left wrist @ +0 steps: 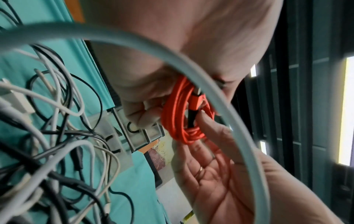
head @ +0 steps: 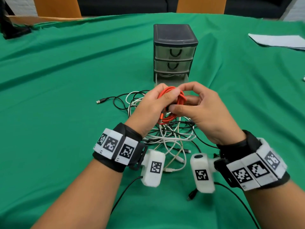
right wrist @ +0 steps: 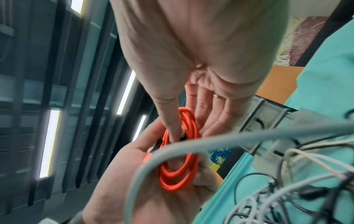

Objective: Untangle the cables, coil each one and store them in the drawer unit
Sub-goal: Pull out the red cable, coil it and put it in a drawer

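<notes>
An orange cable [head: 180, 98] is wound into a small coil and held up between both hands, just in front of the black drawer unit [head: 175, 52]. My left hand [head: 156, 103] grips the coil's left side with curled fingers. My right hand [head: 194, 103] pinches the coil [left wrist: 178, 113], its thumb on the black plug end and its fingers behind. The coil [right wrist: 184, 174] sits between the two palms. The unit's bottom drawer [head: 171, 80] is pulled open; the upper two are closed. A tangle of white and black cables [head: 171, 138] lies on the green cloth under the hands.
A black USB plug [head: 99, 101] trails left of the tangle, and another black plug [head: 191, 195] lies near my right wrist. White paper [head: 279, 41] lies at the far right and a dark object [head: 14, 30] at the far left. Wooden chairs [head: 57, 5] stand beyond the table.
</notes>
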The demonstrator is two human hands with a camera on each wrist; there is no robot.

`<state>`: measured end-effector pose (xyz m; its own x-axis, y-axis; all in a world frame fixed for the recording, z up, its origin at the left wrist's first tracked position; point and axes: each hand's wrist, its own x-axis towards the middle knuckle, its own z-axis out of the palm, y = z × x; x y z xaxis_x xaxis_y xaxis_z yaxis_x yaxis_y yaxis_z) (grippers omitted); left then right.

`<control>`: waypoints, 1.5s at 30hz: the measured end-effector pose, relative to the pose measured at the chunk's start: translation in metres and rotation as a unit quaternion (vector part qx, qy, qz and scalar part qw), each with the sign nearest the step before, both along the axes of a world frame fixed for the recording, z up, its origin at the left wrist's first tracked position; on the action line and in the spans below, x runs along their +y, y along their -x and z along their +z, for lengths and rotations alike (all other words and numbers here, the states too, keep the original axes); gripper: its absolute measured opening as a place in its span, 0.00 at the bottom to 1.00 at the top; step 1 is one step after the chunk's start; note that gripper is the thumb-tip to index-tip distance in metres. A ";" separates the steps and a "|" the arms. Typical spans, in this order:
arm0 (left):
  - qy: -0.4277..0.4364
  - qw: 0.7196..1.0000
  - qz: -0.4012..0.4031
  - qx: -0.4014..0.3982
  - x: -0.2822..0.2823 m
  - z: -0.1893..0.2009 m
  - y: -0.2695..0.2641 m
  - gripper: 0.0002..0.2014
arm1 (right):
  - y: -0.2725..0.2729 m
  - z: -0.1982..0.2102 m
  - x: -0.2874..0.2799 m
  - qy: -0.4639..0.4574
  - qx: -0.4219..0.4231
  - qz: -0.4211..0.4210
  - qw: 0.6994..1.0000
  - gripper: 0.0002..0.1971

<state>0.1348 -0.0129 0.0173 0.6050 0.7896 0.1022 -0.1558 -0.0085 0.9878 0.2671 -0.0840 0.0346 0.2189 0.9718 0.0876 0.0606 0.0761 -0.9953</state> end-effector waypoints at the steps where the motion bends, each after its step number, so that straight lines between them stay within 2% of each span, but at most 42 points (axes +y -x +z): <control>1: -0.022 0.999 0.017 0.027 0.001 -0.003 0.000 0.09 | -0.002 -0.005 0.001 0.004 -0.003 -0.012 1.000 0.18; 3: -0.039 0.996 0.045 0.059 0.004 -0.009 0.000 0.13 | -0.005 -0.012 0.003 0.011 -0.008 -0.034 0.999 0.15; 7: -0.029 0.992 0.058 0.104 0.009 -0.009 0.000 0.27 | -0.012 -0.017 0.007 0.034 -0.003 -0.043 0.998 0.11; 14: -0.032 0.989 0.086 0.117 0.018 -0.007 0.002 0.10 | -0.022 -0.014 0.014 0.050 0.015 -0.048 0.997 0.10; 19: -0.066 0.972 0.165 0.155 0.034 -0.009 0.008 0.04 | -0.039 -0.012 0.022 0.085 0.118 -0.095 0.985 0.12; 21: -0.096 0.960 0.181 0.191 0.045 -0.006 0.005 0.06 | -0.046 -0.006 0.034 0.087 0.156 -0.122 0.976 0.13; 25: -0.167 0.924 0.161 0.304 0.065 -0.002 -0.007 0.14 | -0.057 -0.001 0.069 0.097 0.096 -0.162 0.977 0.14; 28: -0.210 0.880 0.106 0.412 0.075 -0.010 -0.017 0.24 | -0.062 -0.004 0.096 0.113 0.106 -0.179 0.971 0.14; 30: -0.208 0.864 0.073 0.453 0.078 -0.015 -0.020 0.29 | -0.065 -0.006 0.110 0.136 0.113 -0.190 0.966 0.13; 35: -0.207 0.851 0.040 0.481 0.083 -0.019 -0.020 0.31 | -0.073 -0.014 0.136 0.175 0.097 -0.215 0.956 0.12; 39: -0.217 0.846 0.022 0.486 0.087 -0.026 -0.021 0.31 | -0.076 -0.016 0.151 0.232 0.026 -0.212 0.949 0.08; 45: -0.231 0.819 0.009 0.526 0.089 -0.027 -0.023 0.35 | -0.074 -0.027 0.174 0.287 -0.061 -0.180 0.939 0.06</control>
